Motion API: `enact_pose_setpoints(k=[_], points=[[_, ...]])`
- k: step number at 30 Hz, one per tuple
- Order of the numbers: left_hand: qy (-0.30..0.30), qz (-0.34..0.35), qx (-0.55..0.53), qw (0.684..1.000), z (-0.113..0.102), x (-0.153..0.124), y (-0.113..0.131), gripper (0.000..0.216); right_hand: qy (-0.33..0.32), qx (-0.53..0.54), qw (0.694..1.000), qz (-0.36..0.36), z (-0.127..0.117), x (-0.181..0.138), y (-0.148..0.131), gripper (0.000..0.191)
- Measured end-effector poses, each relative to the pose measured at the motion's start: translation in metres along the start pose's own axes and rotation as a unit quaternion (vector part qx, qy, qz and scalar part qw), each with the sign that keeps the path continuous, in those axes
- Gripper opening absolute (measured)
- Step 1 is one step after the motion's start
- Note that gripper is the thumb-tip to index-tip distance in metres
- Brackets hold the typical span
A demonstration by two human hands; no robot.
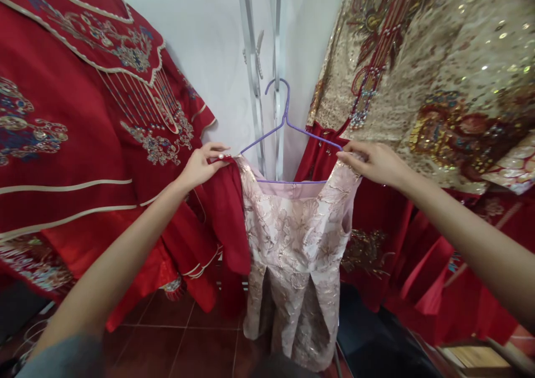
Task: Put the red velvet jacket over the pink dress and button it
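both shoulders of the dress [292, 244] sit on the hanger [284, 124], left hand [200, 165] and right hand [374, 161] pinching one each; hook's hold unclear.

Hands [288, 166] gripping pink dress [292, 244], purple hanger [288, 127]

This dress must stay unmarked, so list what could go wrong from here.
1. Both shoulders of the dress sit near the hanger tips, pinched by the left hand and right hand; one might slip off.
2. The beaded red robe and sequined gold robe hang close and could snag it.
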State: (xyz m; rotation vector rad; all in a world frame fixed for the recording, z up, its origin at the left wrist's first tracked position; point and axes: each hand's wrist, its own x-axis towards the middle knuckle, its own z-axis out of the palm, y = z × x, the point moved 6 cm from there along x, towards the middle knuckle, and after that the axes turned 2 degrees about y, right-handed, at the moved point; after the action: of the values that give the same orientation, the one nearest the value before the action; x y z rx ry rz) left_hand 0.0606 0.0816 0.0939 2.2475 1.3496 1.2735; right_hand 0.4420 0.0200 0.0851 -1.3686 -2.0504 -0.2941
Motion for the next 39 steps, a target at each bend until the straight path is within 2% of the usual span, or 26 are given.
enact_pose_setpoints(k=[4, 7, 9, 11, 14, 17, 20, 23, 26, 28, 30, 33, 36, 39], points=[[0.019, -0.076, -0.012, 0.997, -0.022, -0.007, -0.048, 0.03, 0.012, 0.018, 1.0, 0.022, 0.009, 0.003, 0.003, 0.044], [0.072, -0.142, -0.041, 0.986, -0.043, -0.012, -0.068, 0.032, 0.035, 0.045, 0.998, 0.036, 0.017, 0.008, 0.009, 0.052], [0.112, -0.167, -0.07, 0.977, -0.051, -0.011, -0.067, 0.035, 0.055, 0.064, 0.995, 0.046, 0.023, 0.012, 0.014, 0.056], [0.138, -0.171, -0.095, 0.971, -0.05, -0.005, -0.057, 0.035, 0.076, 0.084, 0.992, 0.062, 0.028, 0.015, 0.019, 0.059], [0.129, -0.151, -0.151, 0.968, -0.032, 0.012, -0.032, 0.029, 0.069, 0.115, 0.988, 0.078, 0.031, 0.015, 0.023, 0.062], [0.077, -0.121, -0.227, 0.963, -0.003, 0.031, 0.0, 0.028, 0.016, 0.13, 0.987, 0.096, 0.027, 0.018, 0.027, 0.065], [0.06, -0.075, -0.277, 0.956, 0.018, 0.046, 0.029, 0.03, -0.045, 0.183, 0.972, 0.14, 0.019, 0.027, 0.035, 0.07], [0.033, -0.046, -0.304, 0.951, 0.033, 0.057, 0.046, 0.031, -0.183, 0.247, 0.943, 0.127, 0.024, 0.041, 0.025, 0.061], [0.008, -0.066, -0.313, 0.947, 0.041, 0.063, 0.046, 0.025, -0.358, 0.237, 0.9, 0.073, 0.046, 0.051, -0.003, 0.04], [0.001, -0.089, -0.322, 0.943, 0.042, 0.065, 0.04, 0.021, -0.448, 0.226, 0.862, 0.072, 0.066, 0.055, -0.02, 0.036], [-0.002, -0.101, -0.341, 0.935, 0.043, 0.064, 0.035, 0.017, -0.493, 0.252, 0.831, 0.051, 0.085, 0.061, -0.039, 0.036], [-0.002, -0.114, -0.388, 0.914, 0.047, 0.063, 0.028, 0.011, -0.523, 0.294, 0.8, 0.012, 0.107, 0.07, -0.058, 0.031], [-0.012, -0.134, -0.433, 0.891, 0.056, 0.061, 0.022, 0.006, -0.552, 0.333, 0.765, -0.008, 0.12, 0.073, -0.064, 0.028], [-0.032, -0.144, -0.45, 0.881, 0.062, 0.06, 0.019, 0.006, -0.577, 0.395, 0.715, -0.002, 0.126, 0.072, -0.065, 0.032]])
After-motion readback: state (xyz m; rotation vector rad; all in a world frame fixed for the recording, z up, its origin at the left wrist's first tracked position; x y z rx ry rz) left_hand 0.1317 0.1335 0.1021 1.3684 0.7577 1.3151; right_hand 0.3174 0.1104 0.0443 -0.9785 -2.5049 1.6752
